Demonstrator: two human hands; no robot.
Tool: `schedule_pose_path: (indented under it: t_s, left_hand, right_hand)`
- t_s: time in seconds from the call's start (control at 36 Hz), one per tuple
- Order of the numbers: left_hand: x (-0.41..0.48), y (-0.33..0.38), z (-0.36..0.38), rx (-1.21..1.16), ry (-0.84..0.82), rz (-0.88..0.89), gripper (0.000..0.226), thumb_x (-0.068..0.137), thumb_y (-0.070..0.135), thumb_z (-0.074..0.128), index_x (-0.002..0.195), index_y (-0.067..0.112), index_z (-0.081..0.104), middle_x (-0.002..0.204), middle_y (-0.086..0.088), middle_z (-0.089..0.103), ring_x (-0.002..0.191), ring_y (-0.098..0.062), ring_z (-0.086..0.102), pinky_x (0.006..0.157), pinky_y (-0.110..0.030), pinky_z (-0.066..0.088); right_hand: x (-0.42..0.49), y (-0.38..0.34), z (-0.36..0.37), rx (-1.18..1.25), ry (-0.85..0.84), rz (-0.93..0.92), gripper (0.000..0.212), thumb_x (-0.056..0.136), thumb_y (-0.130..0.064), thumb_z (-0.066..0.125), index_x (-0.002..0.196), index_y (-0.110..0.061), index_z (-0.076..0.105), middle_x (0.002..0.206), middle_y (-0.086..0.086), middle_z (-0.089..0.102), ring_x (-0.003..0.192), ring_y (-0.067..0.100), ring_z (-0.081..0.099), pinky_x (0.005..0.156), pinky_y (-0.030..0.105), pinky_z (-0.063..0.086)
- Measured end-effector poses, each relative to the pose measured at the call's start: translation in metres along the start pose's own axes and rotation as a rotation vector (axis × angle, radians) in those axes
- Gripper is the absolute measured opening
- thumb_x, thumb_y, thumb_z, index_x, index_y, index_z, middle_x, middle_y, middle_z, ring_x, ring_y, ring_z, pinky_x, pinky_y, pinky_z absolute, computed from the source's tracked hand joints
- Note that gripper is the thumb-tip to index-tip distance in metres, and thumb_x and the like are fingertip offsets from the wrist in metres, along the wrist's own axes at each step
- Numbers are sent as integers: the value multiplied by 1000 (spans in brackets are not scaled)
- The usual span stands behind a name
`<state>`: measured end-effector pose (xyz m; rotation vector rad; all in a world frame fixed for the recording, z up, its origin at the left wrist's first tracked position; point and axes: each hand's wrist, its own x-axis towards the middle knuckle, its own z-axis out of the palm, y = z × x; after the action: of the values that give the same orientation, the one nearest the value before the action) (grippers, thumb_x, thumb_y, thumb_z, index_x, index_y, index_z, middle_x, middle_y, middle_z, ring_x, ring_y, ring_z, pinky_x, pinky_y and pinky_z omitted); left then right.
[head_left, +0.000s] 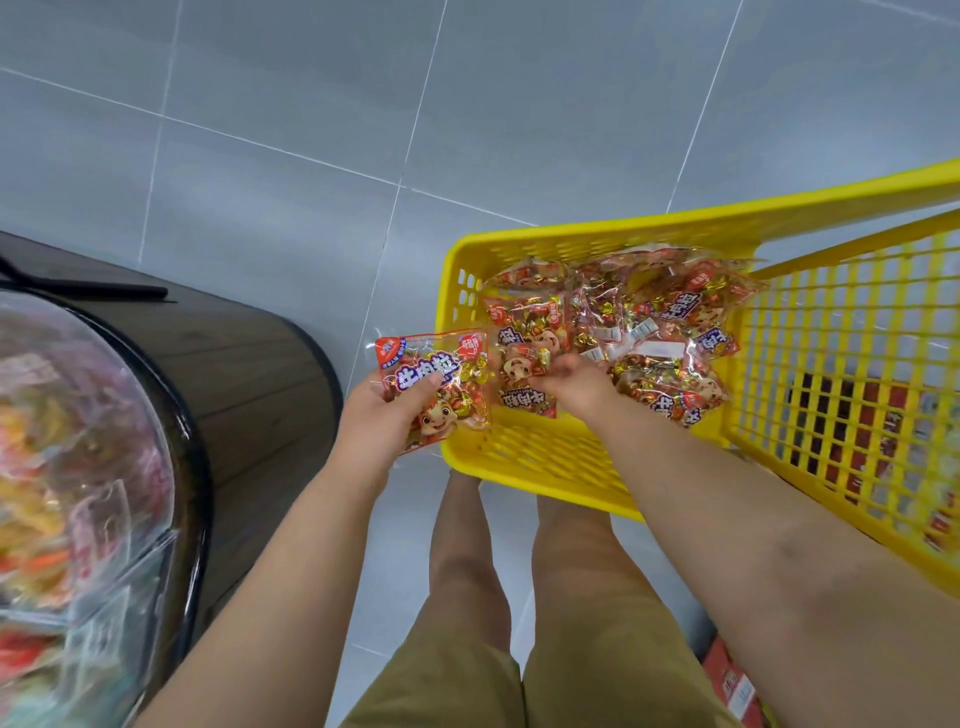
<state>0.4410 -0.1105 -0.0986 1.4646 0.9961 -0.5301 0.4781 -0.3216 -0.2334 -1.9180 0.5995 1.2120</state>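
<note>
A yellow plastic basket (524, 457) stands on the grey tiled floor at the right, holding several clear-and-red snack bags (670, 312) full of gold-wrapped candies. My left hand (382, 418) grips one such snack bag (434, 384) just outside the basket's left wall, thumb on its front. My right hand (576, 387) reaches down into the basket and its fingers curl on the lower edge of another bag (524, 358) lying there. How firmly it holds that bag is hidden by the hand itself.
A round dark wooden display stand (249, 374) with a clear domed bin (78, 467) of colourful packets fills the left. A red carton (732, 680) lies on the floor under my right arm. My legs in khaki shorts are below. Grey tiles lie beyond.
</note>
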Motion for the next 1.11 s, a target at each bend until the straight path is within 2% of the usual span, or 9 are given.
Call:
schedule_pose_path:
  t_s: [0.11, 0.22, 0.42, 0.56, 0.72, 0.81, 0.97, 1.08, 1.11]
  left_hand:
    - [0, -2, 0, -39, 24, -21, 11, 84, 25, 72, 94, 23, 68, 88, 1, 76, 81, -19, 74, 74, -33, 58]
    - [-2, 3, 3, -44, 45, -13, 10, 84, 24, 72, 94, 26, 68, 89, 2, 76, 81, -18, 74, 75, -33, 58]
    - [-4, 18, 12, -14, 14, -45, 26, 88, 32, 67, 110, 18, 66, 94, -2, 76, 81, -18, 74, 73, -31, 58]
    - [-4, 27, 13, 59, -56, -18, 28, 89, 35, 65, 113, 20, 66, 97, -2, 75, 83, -16, 73, 74, -32, 58]
    - [-7, 35, 14, -9, -92, -42, 32, 90, 47, 58, 110, 23, 65, 97, -1, 76, 86, -18, 73, 75, -32, 58]
    - [-14, 40, 18, -61, -175, -73, 51, 72, 56, 62, 111, 23, 62, 102, -4, 74, 93, -21, 71, 82, -37, 56]
    - [-17, 37, 7, -170, -187, -98, 64, 53, 27, 79, 112, 13, 62, 102, -10, 73, 90, -26, 71, 76, -39, 58]
    - [-11, 27, -6, -206, -144, -106, 54, 67, 22, 74, 118, 10, 62, 106, -14, 72, 94, -31, 70, 84, -46, 55]
    - [-10, 25, -9, -225, -135, -104, 50, 68, 21, 73, 116, 11, 62, 106, -14, 72, 94, -31, 70, 85, -47, 55]
  right_hand:
    - [-19, 10, -11, -26, 34, -123, 22, 87, -29, 65, 72, -21, 51, 72, -7, 51, 73, 15, 49, 55, 24, 33]
    - [-49, 15, -27, 106, 89, -193, 32, 91, -16, 60, 63, -21, 45, 79, 4, 61, 79, 19, 57, 69, 31, 43]
    - [-104, 9, -67, 598, -77, -180, 25, 91, -12, 58, 69, -20, 51, 79, 3, 60, 78, 18, 61, 82, 43, 45]
    - [-125, -17, -83, 438, -36, -287, 23, 92, -10, 57, 72, -18, 48, 58, -11, 59, 58, 9, 56, 62, 28, 46]
    - [-140, -48, -86, 350, -72, -361, 17, 92, -17, 57, 76, -16, 51, 59, -9, 60, 59, 10, 53, 59, 25, 41]
    - [-139, -62, -65, 369, -142, -359, 22, 92, -13, 57, 72, -17, 47, 58, -10, 53, 59, 9, 50, 58, 21, 44]
    - [-115, -62, -25, 521, -155, -284, 21, 91, -16, 60, 71, -24, 59, 70, -12, 64, 69, 7, 57, 68, 24, 49]
    - [-75, -49, -17, 463, 170, -127, 3, 89, -31, 62, 90, -28, 63, 105, -3, 66, 94, 12, 61, 81, 24, 45]
    - [-63, -45, -16, 419, 243, -66, 16, 89, -33, 62, 101, -23, 61, 113, 0, 63, 100, 14, 58, 84, 23, 42]
